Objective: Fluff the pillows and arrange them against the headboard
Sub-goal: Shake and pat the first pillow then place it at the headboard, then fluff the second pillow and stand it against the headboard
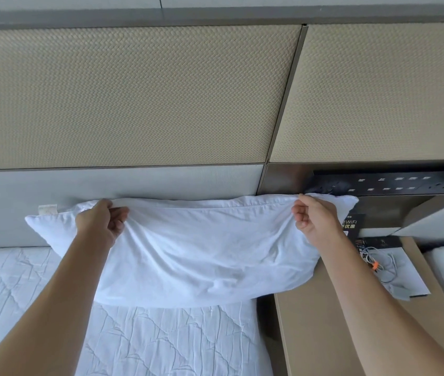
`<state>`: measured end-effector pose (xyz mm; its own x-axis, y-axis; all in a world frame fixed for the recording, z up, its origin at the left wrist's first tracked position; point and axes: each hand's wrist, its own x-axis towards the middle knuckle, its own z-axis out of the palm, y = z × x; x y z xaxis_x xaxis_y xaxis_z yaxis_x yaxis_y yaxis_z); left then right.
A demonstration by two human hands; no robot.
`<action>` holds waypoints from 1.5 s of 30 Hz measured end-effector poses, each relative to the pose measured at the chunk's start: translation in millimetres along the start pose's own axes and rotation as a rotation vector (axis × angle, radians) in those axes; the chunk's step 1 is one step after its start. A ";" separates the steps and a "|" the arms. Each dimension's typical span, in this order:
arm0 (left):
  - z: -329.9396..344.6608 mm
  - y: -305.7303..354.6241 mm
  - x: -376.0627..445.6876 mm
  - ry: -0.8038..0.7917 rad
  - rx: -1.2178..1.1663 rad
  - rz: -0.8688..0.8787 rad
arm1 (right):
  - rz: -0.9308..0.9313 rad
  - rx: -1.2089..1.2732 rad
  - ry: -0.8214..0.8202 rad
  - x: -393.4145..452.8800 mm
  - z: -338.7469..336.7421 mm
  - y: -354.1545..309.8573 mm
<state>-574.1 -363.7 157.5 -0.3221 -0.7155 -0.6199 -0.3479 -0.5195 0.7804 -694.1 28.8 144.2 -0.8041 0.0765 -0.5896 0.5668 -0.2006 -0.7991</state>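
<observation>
Two sets of fingers [118,213] pinch the white pillow [196,253] along its top edge, left hand [101,221] and right hand [313,221] closed on fabric. Beyond them stands the headboard [134,99]; the pillow's lower edge hides part of the bed [161,340].

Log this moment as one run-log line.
left hand: grip on pillow top edge | right hand: same | pillow: lifted, before headboard | placed: no
</observation>
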 end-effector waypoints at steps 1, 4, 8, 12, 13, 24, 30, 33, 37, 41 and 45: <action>0.0 -1.4 -0.8 -0.002 0.000 0.008 | -0.004 -0.005 0.002 -0.2 0.3 2.3; -0.1 -3.8 -4.6 -0.011 -0.012 0.017 | -0.009 -0.037 0.005 -2.8 1.6 8.9; -4.4 -11.1 -13.2 -0.035 0.026 0.027 | -0.024 -0.044 -0.033 -11.5 2.3 19.6; -15.4 -19.5 -35.3 -0.036 0.088 0.046 | -0.041 -0.058 -0.081 -31.3 12.8 33.6; -18.9 -20.8 -43.1 -0.030 0.097 0.074 | -0.058 -0.069 -0.095 -37.3 19.2 37.0; -142.5 -39.4 -98.5 0.235 0.682 0.804 | -0.611 -0.709 -0.608 -128.9 175.4 84.0; -279.6 -70.8 -82.6 0.479 0.835 0.708 | -1.058 -1.071 -0.856 -193.6 268.9 159.7; -360.7 -101.8 -69.2 0.584 0.781 0.570 | -1.134 -1.171 -0.920 -227.3 308.0 210.1; -472.2 -144.4 -50.0 0.721 0.637 0.364 | -1.078 -1.285 -1.066 -276.4 361.3 290.3; -573.3 -191.9 -28.8 0.824 0.486 0.170 | -1.003 -1.408 -1.214 -323.6 407.0 379.2; -638.6 -246.8 -13.7 0.821 0.371 0.039 | -0.854 -1.502 -1.290 -361.6 429.3 451.1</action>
<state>78.4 -524.0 25.5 0.3409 -0.9118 -0.2288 -0.6573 -0.4052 0.6354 -224.6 -508.7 47.6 -0.1480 -0.9536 -0.2620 -0.7459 0.2816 -0.6036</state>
